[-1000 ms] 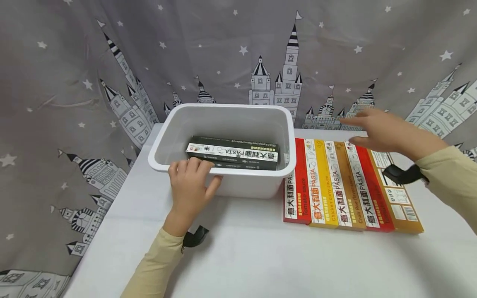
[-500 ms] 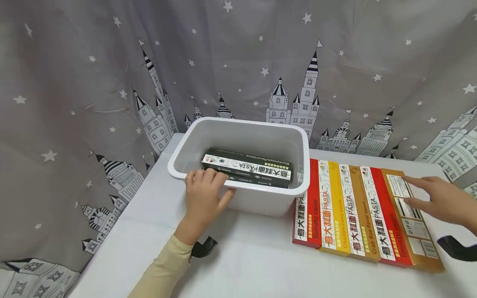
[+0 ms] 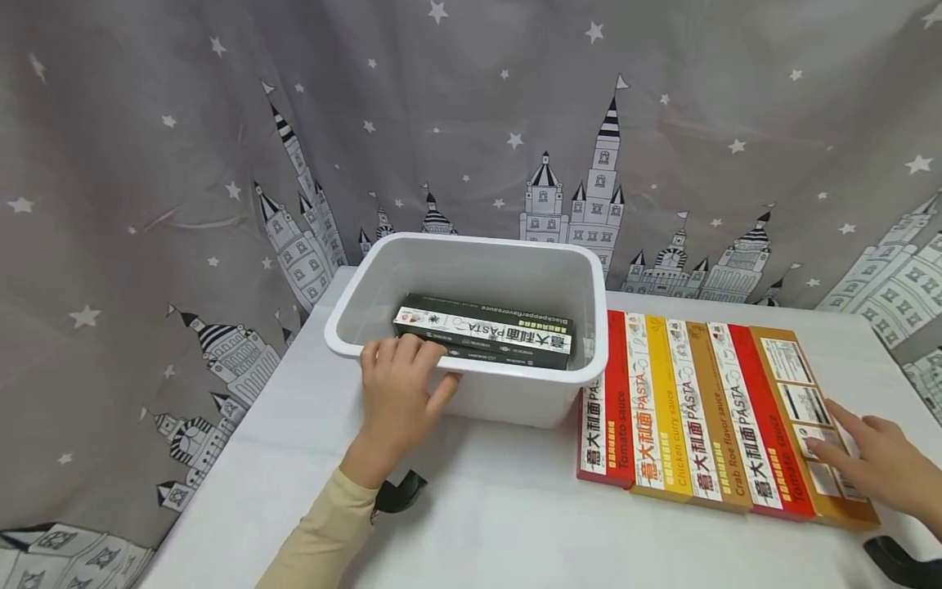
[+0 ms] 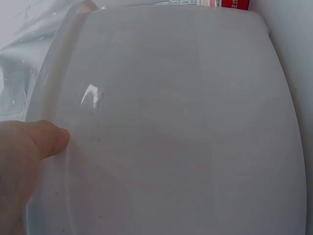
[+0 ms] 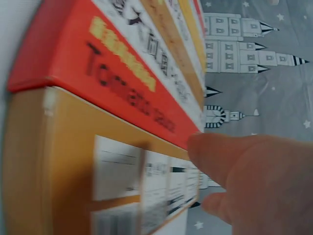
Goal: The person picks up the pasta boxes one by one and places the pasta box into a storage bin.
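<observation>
My left hand grips the near rim of a white plastic tub, fingers hooked over the edge and thumb along the outer wall. Inside the tub lies a black pepper pasta box. At the right, my right hand reaches over a brown pasta box, its label side up. Its fingers are extended, with fingertips close over the label. In the right wrist view, a digit lies right by the seam between the brown box and a red tomato sauce pasta box.
Several pasta boxes lie side by side right of the tub, including a yellow chicken curry box and a brown crab roe box. A white-covered table bears everything. A grey castle-print curtain hangs behind.
My right hand has come down and nearer from above the far end of the row to the brown box's label. The left hand stays on the tub rim. The head view has shifted.
</observation>
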Demonstrator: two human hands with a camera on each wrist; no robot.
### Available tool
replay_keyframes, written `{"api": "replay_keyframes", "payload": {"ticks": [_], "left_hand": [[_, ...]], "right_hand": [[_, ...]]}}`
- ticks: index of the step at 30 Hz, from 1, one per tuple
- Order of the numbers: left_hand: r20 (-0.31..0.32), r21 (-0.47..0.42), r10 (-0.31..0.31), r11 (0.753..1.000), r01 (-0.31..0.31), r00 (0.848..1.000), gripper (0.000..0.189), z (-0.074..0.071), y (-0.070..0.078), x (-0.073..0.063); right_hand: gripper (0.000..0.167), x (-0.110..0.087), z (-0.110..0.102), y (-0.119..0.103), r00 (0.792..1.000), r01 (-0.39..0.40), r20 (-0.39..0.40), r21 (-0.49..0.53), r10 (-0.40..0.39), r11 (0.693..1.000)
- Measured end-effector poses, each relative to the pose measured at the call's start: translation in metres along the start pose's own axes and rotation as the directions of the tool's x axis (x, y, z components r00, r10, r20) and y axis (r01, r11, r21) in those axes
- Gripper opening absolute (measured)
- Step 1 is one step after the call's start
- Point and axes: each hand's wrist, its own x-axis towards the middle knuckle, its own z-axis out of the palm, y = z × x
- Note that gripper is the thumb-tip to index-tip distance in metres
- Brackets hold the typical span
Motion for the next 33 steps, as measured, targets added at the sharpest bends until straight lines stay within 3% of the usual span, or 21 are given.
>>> {"api": "replay_keyframes", "payload": {"ticks": [5,9,17,23,33], "left_hand": [[-0.039,0.000,-0.030,1.000,0.030,0.999,0.023,-0.006,-0.006,-0.002],[-0.036,-0.002,-0.018,1.000,0.018,0.999,0.024,-0.005,-0.006,-0.002],[-0.047,-0.009,-0.006,1.000,0.005,0.999,0.025,0.000,-0.003,-0.001],[-0.029,-0.010,-0.015,1.000,0.015,0.999,0.026,0.001,-0.003,0.001],[-0.026,-0.028,-0.014,1.000,0.013,1.000,0.028,0.009,-0.002,0.002]], "right_hand": [[0.093,0.012,0.009,-0.008,0.996,0.080,-0.040,0.037,-0.079,0.996],[0.090,0.010,0.022,-0.005,0.994,0.091,-0.070,0.048,-0.087,0.995],[0.083,0.000,0.038,-0.006,0.985,0.037,-0.172,0.051,-0.027,0.998],[0.072,-0.006,0.048,-0.011,0.967,0.012,-0.256,0.052,0.002,0.999],[0.063,-0.012,0.053,-0.020,0.951,-0.006,-0.308,0.100,0.037,0.995]]}}
